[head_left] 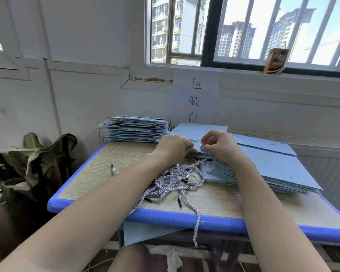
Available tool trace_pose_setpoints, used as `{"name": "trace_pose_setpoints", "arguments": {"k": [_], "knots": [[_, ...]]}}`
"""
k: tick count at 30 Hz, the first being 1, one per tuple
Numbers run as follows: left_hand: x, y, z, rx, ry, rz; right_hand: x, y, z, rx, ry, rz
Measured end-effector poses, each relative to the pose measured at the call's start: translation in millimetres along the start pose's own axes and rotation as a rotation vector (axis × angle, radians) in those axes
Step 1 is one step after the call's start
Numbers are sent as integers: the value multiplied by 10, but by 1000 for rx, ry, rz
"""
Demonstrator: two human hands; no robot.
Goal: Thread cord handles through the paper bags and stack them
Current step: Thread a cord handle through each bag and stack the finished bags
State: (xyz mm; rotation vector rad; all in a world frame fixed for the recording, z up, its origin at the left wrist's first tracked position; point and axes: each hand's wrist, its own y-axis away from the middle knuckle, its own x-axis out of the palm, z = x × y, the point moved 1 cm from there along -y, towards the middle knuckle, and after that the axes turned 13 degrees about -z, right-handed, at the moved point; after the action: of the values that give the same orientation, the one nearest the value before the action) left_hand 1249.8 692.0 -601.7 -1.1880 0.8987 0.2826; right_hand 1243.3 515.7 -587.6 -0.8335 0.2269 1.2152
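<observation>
Your left hand (pixel 173 147) grips the near edge of the top paper bag (pixel 200 132), fingers curled down over it. Your right hand (pixel 219 145) sits just beside it at 3 o'clock, thumb and fingertips pinched together on the end of a white twisted cord (pixel 197 140) at the bag's edge. The short visible length of that cord runs roughly 9-to-3 between your two hands; whether its tip has passed through a hole cannot be told.

The bag you are working lies flat on the unthreaded pile (pixel 273 165), which spreads from the centre of the table (pixel 110 173) out toward 3 o'clock, its long axis running from 10 to 4. The pile's sheets fan out at the near right corner.

At 11 o'clock from your hands stands the finished stack (pixel 135 130), folded bags lying level with a cord handle showing on top.

The loose cords (pixel 177 181) lie tangled at 6 o'clock from your hands, between your forearms. One strand trails over the table's blue front rim and hangs straight down toward 6. A single cord end (pixel 114 169) lies apart at 9 o'clock from the tangle.

A paper sign (pixel 195 97) hangs on the wall at 12 o'clock.
</observation>
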Motion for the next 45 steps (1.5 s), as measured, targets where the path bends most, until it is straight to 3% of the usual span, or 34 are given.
{"name": "trace_pose_setpoints", "arguments": {"k": [15,22,28,31,35,45], "knots": [[-72,20,-92,-47,-108,-200,-108,16,50,-70,42,43],[-31,10,-90,-107,61,-302,-109,25,27,-144,51,29],[8,25,-106,20,200,-475,-92,13,-10,-122,-13,6],[-26,57,-144,105,257,-426,-61,-1,-14,-101,-2,-2],[-2,104,-173,30,385,-260,-69,-6,-24,-50,-52,0],[-45,57,-125,-42,468,-279,-108,-1,-13,15,-182,29]]}}
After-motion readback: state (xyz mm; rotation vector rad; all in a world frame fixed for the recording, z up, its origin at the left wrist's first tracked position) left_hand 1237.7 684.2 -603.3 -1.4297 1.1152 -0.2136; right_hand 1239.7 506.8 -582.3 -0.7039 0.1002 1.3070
